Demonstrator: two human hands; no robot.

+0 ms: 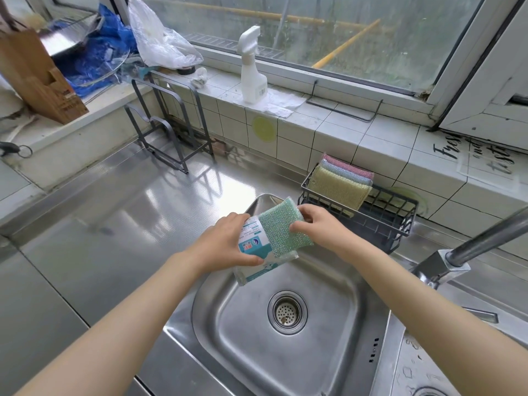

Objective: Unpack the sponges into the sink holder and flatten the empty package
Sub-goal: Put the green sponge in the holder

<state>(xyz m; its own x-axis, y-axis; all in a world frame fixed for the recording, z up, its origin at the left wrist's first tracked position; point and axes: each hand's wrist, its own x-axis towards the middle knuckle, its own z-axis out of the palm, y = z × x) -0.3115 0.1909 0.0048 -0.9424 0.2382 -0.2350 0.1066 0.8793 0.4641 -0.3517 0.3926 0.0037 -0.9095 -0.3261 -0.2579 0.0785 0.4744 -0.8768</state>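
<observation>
Over the back of the steel sink (234, 332), my left hand (225, 241) grips a clear plastic package (254, 252) with a white and teal label. A green sponge (281, 227) sticks halfway out of the package's open end, and my right hand (317, 222) pinches its right edge. The black wire sink holder (394, 221) stands just right of my hands against the tiled ledge. Three sponges lean in its left end: yellow (337, 185) in front, then blue (347, 172), then pink (351, 167).
A chrome faucet (468, 247) reaches in from the right over the sink. A grey metal rack (168, 130) stands on the steel counter at the back left. A white spray bottle (253, 70) sits on the window ledge. A knife block (37, 78) and plastic bags are at far left.
</observation>
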